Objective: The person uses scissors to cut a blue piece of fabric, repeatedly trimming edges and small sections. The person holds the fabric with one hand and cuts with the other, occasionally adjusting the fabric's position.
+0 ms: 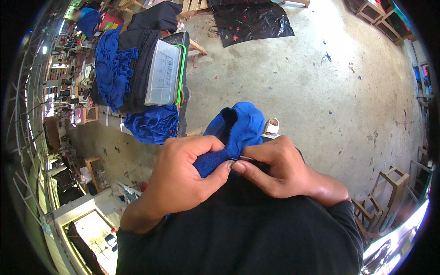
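Both hands are working a soft, ribbed blue cloth (236, 128) held up close to the body, above a dark garment (238, 229) that is filling the lower edge of the view. The left hand (183, 178) is clenching the bunched lower fold of the cloth, thumb pressing across it. The right hand (279, 167) is pinching a thin metal tool (245, 159), whose kind is too small to tell, at the cloth's edge, touching the left thumb. Beyond, on the rough concrete floor (321, 82), more blue fabric (112, 68) is lying piled beside a clear rectangular plastic box (162, 73) with a green rim, and a crumpled black sheet (250, 20) is spreading near the far edge.
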{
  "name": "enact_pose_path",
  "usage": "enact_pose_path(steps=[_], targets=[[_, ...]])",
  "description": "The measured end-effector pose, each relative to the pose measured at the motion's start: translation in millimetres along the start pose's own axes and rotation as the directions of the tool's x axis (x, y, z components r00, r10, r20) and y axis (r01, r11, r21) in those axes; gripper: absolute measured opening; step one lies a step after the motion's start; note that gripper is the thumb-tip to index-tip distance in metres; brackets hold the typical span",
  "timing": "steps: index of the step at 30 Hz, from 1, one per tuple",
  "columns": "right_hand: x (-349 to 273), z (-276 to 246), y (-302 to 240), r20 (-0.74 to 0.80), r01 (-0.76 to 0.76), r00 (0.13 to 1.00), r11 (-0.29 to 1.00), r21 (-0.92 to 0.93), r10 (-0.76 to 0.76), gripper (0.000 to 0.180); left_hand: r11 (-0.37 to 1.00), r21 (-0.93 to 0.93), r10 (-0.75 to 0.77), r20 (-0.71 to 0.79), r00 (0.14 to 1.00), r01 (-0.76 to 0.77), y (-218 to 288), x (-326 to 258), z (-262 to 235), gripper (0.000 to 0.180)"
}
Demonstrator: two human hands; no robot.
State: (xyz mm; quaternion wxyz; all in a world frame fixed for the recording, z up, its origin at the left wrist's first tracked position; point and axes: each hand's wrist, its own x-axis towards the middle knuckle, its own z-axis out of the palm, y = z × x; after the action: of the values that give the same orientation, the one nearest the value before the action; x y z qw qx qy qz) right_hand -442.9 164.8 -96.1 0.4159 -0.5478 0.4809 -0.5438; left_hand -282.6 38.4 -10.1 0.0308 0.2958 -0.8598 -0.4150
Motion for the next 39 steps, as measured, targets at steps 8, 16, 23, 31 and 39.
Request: enact_pose_path(steps=[8, 16, 23, 31, 39], targets=[[-3, -2, 6, 0.031, 0.013, 0.999, 1.000, 0.022, -0.014, 0.017, 1.000, 0.023, -0.022, 0.045, 0.999, 0.021, 6, 2, 0, 0.016], [-5, -2, 23, 0.031, 0.111, 0.993, 0.994, 0.016, -0.111, 0.012, 0.998, 0.001, -0.067, 0.013, 0.998, 0.067, 4, 0, 2, 0.018], [-11, 6, 19, -0.282, 0.272, 0.906, 0.944, -0.185, -0.316, 0.025, 0.999, 0.014, -0.044, -0.004, 0.999, 0.044, 4, 0, 3, 0.015], [-1, 6, 15, -0.166, 0.358, 0.895, 0.890, -0.284, -0.413, 0.039, 0.998, 0.063, 0.016, -0.031, 0.999, -0.014, 2, -2, 7, 0.012], [-3, 6, 26, -0.182, 0.304, 0.912, 0.905, -0.296, -0.366, 0.037, 0.997, 0.081, 0.018, -0.050, 0.999, -0.014, 0, -3, 10, 0.013]])
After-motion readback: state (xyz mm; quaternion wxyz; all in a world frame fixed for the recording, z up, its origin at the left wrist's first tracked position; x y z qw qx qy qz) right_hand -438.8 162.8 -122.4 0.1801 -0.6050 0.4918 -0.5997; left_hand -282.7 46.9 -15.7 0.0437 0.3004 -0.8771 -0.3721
